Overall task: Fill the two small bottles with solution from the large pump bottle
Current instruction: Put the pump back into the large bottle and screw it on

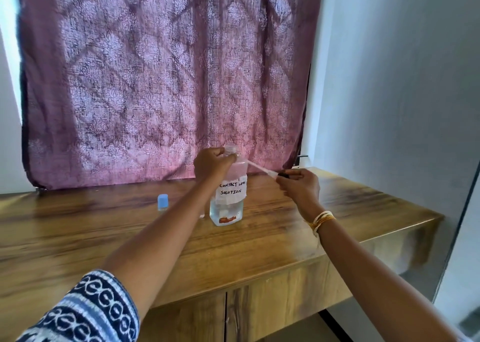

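Left hand (211, 164) gripped neck of bottle (228, 193), mid-counter (363, 212). Right hand (298, 186) pinched pump (262, 169), tube clear of mouth — drips likely. Blue-capped vial (162, 202) left, capped; second vial unclear. Open bottle might tip if grip slackened.

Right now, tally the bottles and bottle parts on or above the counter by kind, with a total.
Large labelled bottle: 1, gripped near the neck by the left hand
Small blue-capped bottle: 1
Pump head with dip tube: 1, held by the right hand
Total: 3
A second small bottle is not clearly visible.
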`<action>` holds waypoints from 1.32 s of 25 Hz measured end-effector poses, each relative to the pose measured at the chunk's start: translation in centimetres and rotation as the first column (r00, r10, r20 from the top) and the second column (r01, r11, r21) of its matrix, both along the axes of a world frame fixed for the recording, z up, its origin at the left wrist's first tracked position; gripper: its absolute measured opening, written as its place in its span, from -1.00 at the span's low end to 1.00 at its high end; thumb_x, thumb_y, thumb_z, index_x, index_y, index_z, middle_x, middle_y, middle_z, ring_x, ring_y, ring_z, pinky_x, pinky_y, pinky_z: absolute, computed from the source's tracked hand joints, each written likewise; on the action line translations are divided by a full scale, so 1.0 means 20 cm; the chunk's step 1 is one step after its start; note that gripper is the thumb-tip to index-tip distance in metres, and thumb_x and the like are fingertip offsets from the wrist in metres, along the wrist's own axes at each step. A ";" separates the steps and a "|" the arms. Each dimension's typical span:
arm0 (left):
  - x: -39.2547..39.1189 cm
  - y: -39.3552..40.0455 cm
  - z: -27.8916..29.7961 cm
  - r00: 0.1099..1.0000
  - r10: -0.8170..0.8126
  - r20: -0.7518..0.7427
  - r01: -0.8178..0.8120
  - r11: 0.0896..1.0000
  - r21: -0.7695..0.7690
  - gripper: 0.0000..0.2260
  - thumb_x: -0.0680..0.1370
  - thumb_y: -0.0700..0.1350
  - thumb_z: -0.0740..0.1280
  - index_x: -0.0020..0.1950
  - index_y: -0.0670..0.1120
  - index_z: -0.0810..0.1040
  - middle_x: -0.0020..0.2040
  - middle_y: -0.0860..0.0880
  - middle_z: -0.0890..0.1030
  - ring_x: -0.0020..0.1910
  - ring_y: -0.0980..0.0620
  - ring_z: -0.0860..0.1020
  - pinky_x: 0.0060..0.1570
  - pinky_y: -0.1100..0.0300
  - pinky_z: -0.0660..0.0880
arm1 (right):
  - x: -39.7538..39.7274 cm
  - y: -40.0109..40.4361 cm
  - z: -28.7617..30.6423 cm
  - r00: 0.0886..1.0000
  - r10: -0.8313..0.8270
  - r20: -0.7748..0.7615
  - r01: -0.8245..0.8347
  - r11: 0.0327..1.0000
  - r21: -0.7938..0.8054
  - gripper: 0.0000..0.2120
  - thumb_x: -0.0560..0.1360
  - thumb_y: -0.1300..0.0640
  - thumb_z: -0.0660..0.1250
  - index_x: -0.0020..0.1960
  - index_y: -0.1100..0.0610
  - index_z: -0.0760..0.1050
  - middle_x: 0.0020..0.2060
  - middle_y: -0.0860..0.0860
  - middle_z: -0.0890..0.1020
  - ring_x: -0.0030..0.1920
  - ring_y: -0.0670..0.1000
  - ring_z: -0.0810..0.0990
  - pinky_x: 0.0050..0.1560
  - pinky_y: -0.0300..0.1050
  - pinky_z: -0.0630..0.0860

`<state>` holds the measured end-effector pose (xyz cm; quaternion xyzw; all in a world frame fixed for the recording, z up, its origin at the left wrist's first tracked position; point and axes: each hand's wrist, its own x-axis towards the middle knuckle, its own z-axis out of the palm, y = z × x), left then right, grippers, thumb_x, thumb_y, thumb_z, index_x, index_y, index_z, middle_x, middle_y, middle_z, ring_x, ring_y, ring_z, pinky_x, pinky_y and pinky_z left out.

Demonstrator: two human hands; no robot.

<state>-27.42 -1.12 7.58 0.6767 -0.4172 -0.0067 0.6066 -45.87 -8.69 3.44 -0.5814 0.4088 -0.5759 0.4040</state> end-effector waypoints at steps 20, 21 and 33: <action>0.08 0.29 -0.02 0.947 -0.122 -0.296 0.108 0.992 -0.062 -0.68 0.38 -0.03 0.52 0.07 -0.14 0.66 -0.27 0.00 0.66 -0.29 0.01 0.59 -0.07 0.03 0.60 | 0.29 0.15 0.85 0.955 0.222 0.198 -0.129 0.909 -0.397 -0.76 0.39 0.24 0.48 0.03 0.16 0.56 -0.19 0.11 0.70 -0.30 0.03 0.61 -0.30 -0.09 0.60; 0.08 0.29 -0.03 0.943 -0.136 -0.304 0.123 0.990 -0.062 -0.66 0.38 -0.03 0.52 0.08 -0.15 0.65 -0.21 -0.04 0.68 -0.25 -0.03 0.62 -0.04 0.01 0.60 | 0.31 0.15 0.89 0.957 0.228 0.179 -0.136 0.899 -0.416 -0.80 0.41 0.23 0.48 0.01 0.12 0.57 -0.20 0.10 0.70 -0.30 0.03 0.61 -0.28 -0.06 0.61; 0.13 0.32 0.04 0.919 -0.239 -0.312 0.269 0.961 0.056 -0.58 0.44 -0.09 0.47 0.26 -0.20 0.55 0.22 -0.25 0.60 -0.01 -0.08 0.54 -0.24 0.26 0.39 | 0.59 0.28 1.15 0.965 0.251 0.076 -0.180 0.845 -0.504 -0.73 0.42 0.17 0.46 0.11 0.12 0.58 -0.12 0.08 0.73 -0.15 0.06 0.72 -0.12 0.19 0.66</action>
